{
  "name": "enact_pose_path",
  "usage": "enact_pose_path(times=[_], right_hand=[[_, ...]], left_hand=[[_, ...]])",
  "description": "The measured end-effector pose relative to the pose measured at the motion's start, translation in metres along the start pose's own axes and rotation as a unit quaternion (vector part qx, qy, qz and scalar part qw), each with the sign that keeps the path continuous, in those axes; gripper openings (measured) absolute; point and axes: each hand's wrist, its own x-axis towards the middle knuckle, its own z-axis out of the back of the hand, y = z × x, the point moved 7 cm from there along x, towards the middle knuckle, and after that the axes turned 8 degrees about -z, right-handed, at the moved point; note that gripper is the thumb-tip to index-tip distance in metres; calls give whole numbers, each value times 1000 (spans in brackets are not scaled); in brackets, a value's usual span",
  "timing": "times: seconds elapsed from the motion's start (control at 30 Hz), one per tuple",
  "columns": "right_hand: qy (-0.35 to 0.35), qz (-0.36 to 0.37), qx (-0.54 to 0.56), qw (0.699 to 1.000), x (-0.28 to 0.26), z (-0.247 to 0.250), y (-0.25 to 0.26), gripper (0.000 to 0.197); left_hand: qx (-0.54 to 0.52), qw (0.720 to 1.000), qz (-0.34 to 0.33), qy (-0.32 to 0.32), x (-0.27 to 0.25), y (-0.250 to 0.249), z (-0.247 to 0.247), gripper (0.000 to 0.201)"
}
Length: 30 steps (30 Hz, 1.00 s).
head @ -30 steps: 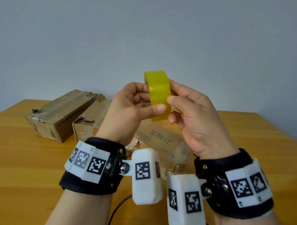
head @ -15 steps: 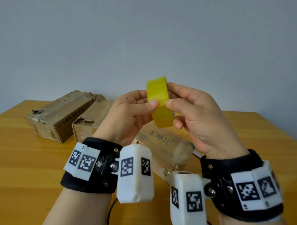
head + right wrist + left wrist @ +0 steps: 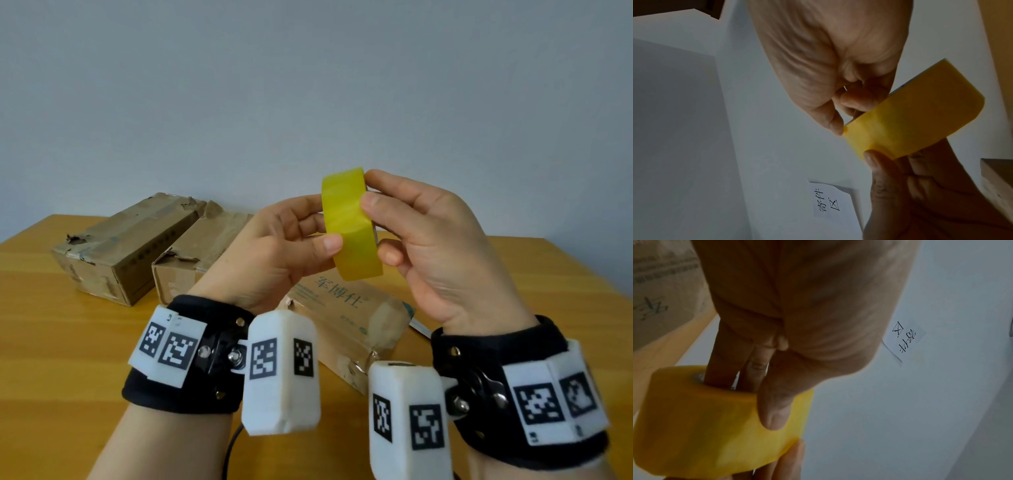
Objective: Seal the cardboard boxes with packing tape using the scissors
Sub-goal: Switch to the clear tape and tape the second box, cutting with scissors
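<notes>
A yellow roll of packing tape (image 3: 349,222) is held up in the air between both hands, above the table. My left hand (image 3: 291,236) grips it with fingers through the core and the thumb on the outer face; the roll (image 3: 715,426) shows this close up. My right hand (image 3: 411,226) pinches the roll's right edge, thumb on the outer face (image 3: 910,116). Three worn cardboard boxes lie on the wooden table (image 3: 51,342): one at far left (image 3: 126,246), one beside it (image 3: 198,253), one printed box (image 3: 349,315) under my hands. No scissors are in view.
A plain grey wall stands behind the table. A paper note with handwritten characters (image 3: 828,201) is stuck on the wall. A black cable (image 3: 229,452) runs off the near edge between my forearms.
Both hands have shifted slightly right with the roll, and the roll has tilted, its lower end swinging right. My right thumb has slid up the outer face.
</notes>
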Motion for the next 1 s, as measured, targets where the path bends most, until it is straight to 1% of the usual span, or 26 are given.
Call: enact_pose_path(times=[0.1,0.23,0.3,0.33,0.43,0.47,0.6,0.7,0.87,0.93,1.0], right_hand=[[7,-8,-8,1000,-1,-1,1,32],[-3,-5,-33,999,-1,3,-1,21],[-12,-3,-48,999,0,5,-1,21],[-14,-6,-53,999,0,5,-2,24],[-27,-13,-65,997,2,8,-4,46],[-28,-11,-71,997,2,7,-4,47],[-12,4,-105,994,2,7,-3,33],[-7,1,-104,995,1,8,-3,27],[-37,21,-85,996,0,7,1,17],[-32,22,-80,996,0,6,2,12],[-22,18,-87,996,-1,5,1,11]], left_hand=[[-6,1000,0,-1,0,1,1,52],[3,1000,-15,2,1,1,1,54],[13,999,-29,-9,3,1,2,57],[19,999,-37,-17,4,1,2,59],[37,997,-56,-25,6,0,4,60],[43,997,-61,-24,6,-1,5,58],[60,996,-71,-15,7,-2,4,54],[73,995,-70,-10,7,-2,1,52],[106,992,-70,18,7,-1,-10,50],[112,991,-71,20,7,-1,-13,50],[116,991,-70,17,7,-1,-13,51]])
